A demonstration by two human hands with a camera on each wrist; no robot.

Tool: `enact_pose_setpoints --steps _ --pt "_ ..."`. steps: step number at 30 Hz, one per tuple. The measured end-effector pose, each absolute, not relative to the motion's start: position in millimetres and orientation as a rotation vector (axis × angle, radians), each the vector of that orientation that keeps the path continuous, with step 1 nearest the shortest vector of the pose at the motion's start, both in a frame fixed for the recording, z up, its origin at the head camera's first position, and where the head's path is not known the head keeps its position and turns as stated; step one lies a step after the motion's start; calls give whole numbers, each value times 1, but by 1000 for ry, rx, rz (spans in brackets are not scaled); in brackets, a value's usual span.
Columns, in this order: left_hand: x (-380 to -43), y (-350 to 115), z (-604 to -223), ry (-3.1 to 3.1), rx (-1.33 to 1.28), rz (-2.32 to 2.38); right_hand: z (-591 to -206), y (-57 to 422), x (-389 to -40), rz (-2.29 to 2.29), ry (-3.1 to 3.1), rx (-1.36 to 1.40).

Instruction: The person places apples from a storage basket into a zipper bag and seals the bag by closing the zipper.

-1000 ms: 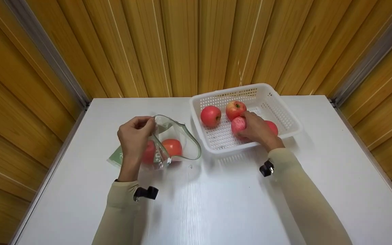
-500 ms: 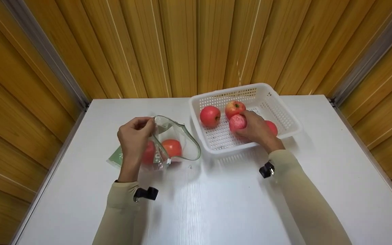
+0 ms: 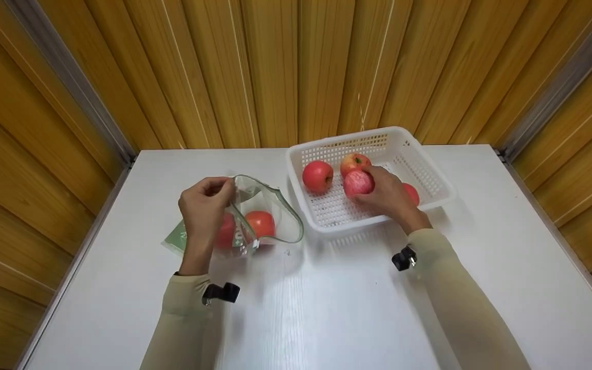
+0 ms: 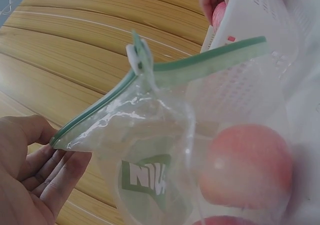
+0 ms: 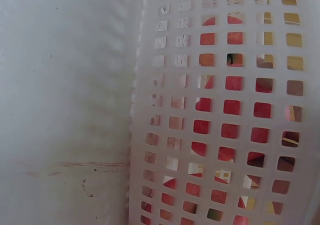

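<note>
My left hand (image 3: 204, 208) pinches the green-edged rim of a clear zip bag (image 3: 287, 218) between thumb and fingers, and the bag's mouth gapes toward the basket. Inside the bag lie two red apples; one apple (image 4: 247, 165) shows through the plastic in the left wrist view, near the white slider (image 4: 135, 59). Over the white basket (image 3: 321, 226), my right hand (image 3: 388, 192) grips a pink-red apple (image 3: 358, 183) from its right side. The right wrist view shows mostly the basket's perforated wall (image 5: 220, 120), with red fruit behind the holes.
Three other apples lie in the basket: a red apple (image 3: 317, 176) at left, a yellow-red apple (image 3: 353, 162) behind the held one, and another apple (image 3: 411, 193) partly hidden by the right hand. The white table (image 3: 296, 318) meets a wood-patterned wall (image 3: 275, 72) at the back.
My right hand has shifted the gripped apple slightly up and to the left within the basket. The left hand and the bag have stayed almost still.
</note>
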State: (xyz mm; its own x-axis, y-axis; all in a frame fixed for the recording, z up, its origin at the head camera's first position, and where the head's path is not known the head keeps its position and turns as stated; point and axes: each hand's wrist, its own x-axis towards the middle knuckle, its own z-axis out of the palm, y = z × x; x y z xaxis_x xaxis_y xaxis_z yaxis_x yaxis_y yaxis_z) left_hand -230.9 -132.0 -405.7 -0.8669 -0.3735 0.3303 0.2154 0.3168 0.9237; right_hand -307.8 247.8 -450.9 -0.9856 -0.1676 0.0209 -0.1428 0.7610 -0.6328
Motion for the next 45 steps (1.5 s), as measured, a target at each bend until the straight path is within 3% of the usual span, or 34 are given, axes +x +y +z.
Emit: enact_pose_setpoints --steps 24,45 --pt "-232 -131 -405 -2118 141 -1577 -452 248 -297 -1510 2862 -259" --pt "-231 -132 -406 -2081 170 -1617 -427 200 -270 -1717 2845 -597"
